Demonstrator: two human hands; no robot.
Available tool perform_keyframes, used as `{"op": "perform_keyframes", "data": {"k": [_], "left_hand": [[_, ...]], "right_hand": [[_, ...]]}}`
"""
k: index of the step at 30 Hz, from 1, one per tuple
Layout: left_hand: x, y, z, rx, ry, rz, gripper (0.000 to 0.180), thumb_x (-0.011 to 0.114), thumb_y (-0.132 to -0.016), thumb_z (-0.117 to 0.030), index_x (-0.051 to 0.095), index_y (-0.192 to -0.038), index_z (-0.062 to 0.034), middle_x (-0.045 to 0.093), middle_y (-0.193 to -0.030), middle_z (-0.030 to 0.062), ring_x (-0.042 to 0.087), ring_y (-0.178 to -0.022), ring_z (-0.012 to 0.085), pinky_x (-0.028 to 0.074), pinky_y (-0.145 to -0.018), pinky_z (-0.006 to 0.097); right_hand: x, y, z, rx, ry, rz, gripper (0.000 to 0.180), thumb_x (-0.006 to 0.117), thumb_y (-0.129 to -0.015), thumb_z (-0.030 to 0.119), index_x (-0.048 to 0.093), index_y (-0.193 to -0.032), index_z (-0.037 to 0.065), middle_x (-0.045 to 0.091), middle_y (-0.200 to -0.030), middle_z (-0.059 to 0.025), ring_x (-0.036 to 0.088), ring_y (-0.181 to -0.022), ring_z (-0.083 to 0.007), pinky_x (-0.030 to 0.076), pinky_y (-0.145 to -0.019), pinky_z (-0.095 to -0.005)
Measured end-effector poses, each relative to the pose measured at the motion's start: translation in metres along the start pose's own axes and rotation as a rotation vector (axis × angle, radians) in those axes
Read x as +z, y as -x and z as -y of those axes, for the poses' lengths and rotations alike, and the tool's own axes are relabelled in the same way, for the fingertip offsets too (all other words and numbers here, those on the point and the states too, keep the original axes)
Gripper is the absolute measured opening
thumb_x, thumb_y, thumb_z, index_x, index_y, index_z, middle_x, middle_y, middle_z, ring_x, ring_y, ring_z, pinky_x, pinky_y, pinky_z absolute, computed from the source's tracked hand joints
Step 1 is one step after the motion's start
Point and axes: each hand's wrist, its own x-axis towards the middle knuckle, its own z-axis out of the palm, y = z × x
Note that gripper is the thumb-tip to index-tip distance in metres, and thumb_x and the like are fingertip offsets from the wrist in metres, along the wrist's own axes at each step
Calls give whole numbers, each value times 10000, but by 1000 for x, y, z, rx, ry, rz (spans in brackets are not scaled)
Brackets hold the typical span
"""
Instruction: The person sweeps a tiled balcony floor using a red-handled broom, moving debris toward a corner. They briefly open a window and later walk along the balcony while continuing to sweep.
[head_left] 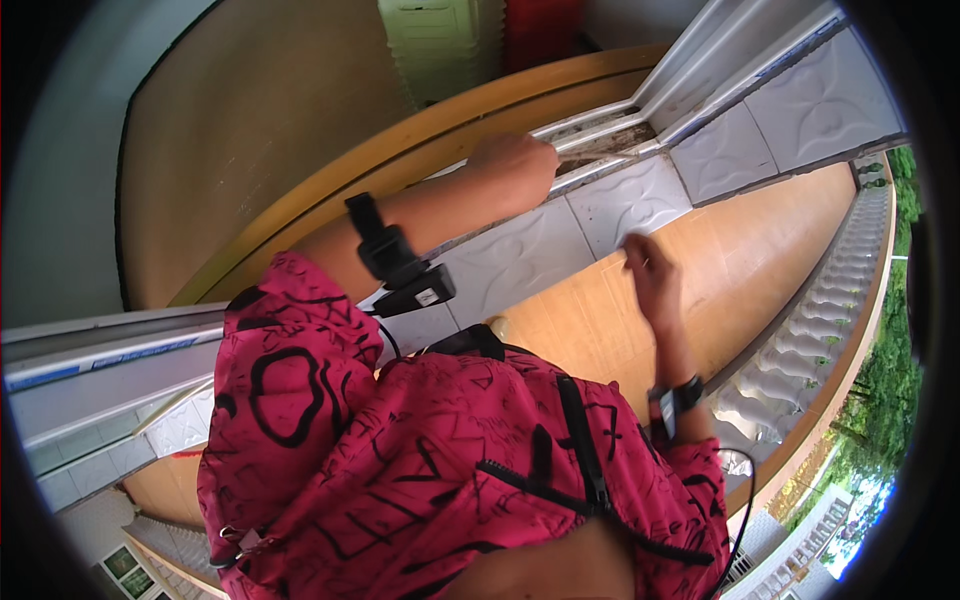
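My left hand (515,168) is closed around a thin, light-coloured stick (598,155). The stick points right, across the sliding window track (625,142), where brown dirt lies in the groove. Below the track runs a sill of white embossed tiles (630,205). Lower and to the right, my right hand (652,268) hangs past the tile edge above the tan floor, with its fingers curled in. Whether anything is inside those fingers is hidden. Both wrists wear black straps, the left one carrying a small black device (395,262).
White window frames (700,70) stand at the upper right, and more frame (110,350) at the left. A wooden ledge (350,180) curves along the inner side. Beyond the tan floor (760,250) runs a white balustrade (810,330) with green trees outside. A pale green object (435,45) stands indoors.
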Motion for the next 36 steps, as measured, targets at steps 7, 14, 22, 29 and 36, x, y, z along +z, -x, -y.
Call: {"op": "perform_keyframes", "data": {"k": [7, 14, 22, 29, 36], "left_hand": [[21, 59, -3, 53, -95, 47, 198, 435, -831, -169, 561, -823, -16, 623, -756, 158, 614, -707, 317, 474, -594, 447], [61, 103, 31, -37, -80, -45, 152, 493, -847, -203, 522, -868, -55, 568, -808, 103, 590, -743, 298, 472, -577, 427], [92, 95, 44, -33, -172, -633, 317, 563, -724, -78, 544, -1041, -73, 517, -920, 86, 529, -837, 256, 456, -694, 364], [57, 97, 10, 158, 258, -618, 329, 637, -718, -82, 541, -1031, -49, 544, -985, 117, 540, -869, 294, 461, -724, 370], [-40, 223, -48, 1115, 729, -1124, 305, 673, -749, -317, 542, -644, -62, 509, -567, 37, 501, -492, 232, 480, -597, 382]], "right_hand": [[-19, -147, -33, -7, 784, -96, 360, 471, -847, 369, 538, -1019, 59, 580, -1037, -162, 572, -878, -378, 464, -724, -471], [-6, -101, -12, -442, 265, -42, 167, 573, -815, 249, 589, -809, 82, 616, -825, -143, 582, -726, -365, 471, -624, -435], [10, -49, 19, -461, 248, 9, 150, 625, -782, 142, 575, -908, 80, 626, -901, -50, 602, -619, -220, 463, -533, -300], [11, -40, 13, -614, 287, 33, 201, 605, -785, 118, 568, -979, 78, 575, -1062, -64, 610, -705, -223, 494, -609, -287], [13, -33, 21, -763, 187, 323, 129, 598, -791, 87, 581, -909, 38, 611, -934, -64, 607, -703, -192, 493, -576, -274]]}}
